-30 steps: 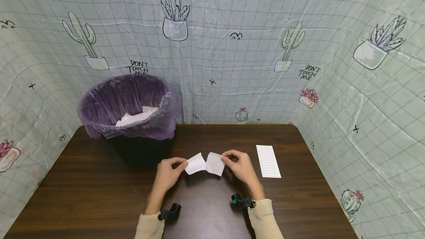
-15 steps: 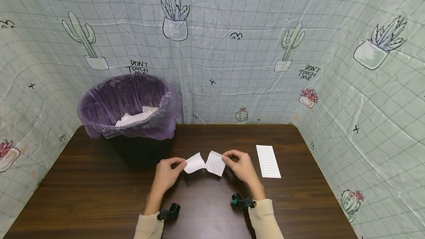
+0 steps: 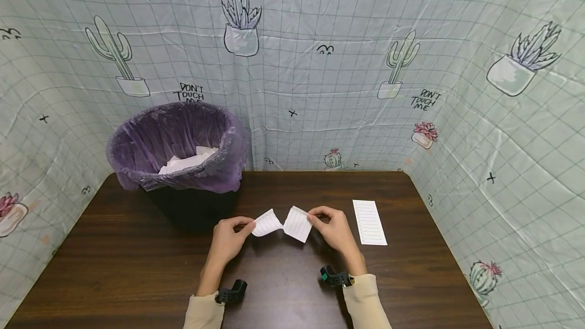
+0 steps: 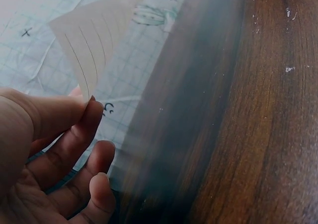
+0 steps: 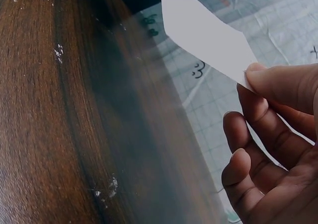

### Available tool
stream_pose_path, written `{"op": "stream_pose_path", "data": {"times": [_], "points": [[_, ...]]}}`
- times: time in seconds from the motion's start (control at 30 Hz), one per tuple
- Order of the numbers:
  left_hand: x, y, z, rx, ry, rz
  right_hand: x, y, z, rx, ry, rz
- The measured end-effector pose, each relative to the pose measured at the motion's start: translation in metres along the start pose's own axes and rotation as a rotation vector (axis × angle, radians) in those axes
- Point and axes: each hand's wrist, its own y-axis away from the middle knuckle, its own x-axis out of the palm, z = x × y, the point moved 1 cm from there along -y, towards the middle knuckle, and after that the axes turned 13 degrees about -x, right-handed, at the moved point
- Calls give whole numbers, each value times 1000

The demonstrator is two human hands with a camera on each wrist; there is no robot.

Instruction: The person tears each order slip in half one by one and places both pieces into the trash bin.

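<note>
A lined slip of white paper (image 3: 297,224) is held up over the table between both hands, torn from its far edge down the middle. Its two halves still meet near the lower middle in the head view. My left hand (image 3: 229,240) pinches the outer edge of the left half between thumb and index finger. That half curves upward in the left wrist view, the paper's printed lines (image 4: 89,40) showing. With thumb and index finger my right hand (image 3: 334,228) pinches the outer edge of the right half, whose plain white paper (image 5: 208,35) fills the top of the right wrist view.
A black bin (image 3: 194,207) with a purple liner (image 3: 228,166) stands at the back left, white paper pieces (image 3: 189,160) inside. Another lined slip (image 3: 369,222) lies flat on the brown wooden table (image 3: 137,278), right of my right hand. A patterned cloth (image 3: 311,75) surrounds the table.
My hands have drawn slightly apart, the left to the left and the right to the right. The gap between the two paper halves has widened at the top.
</note>
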Motion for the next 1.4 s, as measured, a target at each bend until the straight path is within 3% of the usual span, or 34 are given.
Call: {"op": "stream_pose_path", "data": {"times": [0.67,0.93,1.4], "points": [[-3,1,3,13,14,-17,-3,1,-5,23,-8,-13],[-7,0,4,-19,-5,-35,-9,0,-3,13,-4,-37],[-20,4,-6,-10,-8,-68,-7,-1,6,-10,-21,-27]]}}
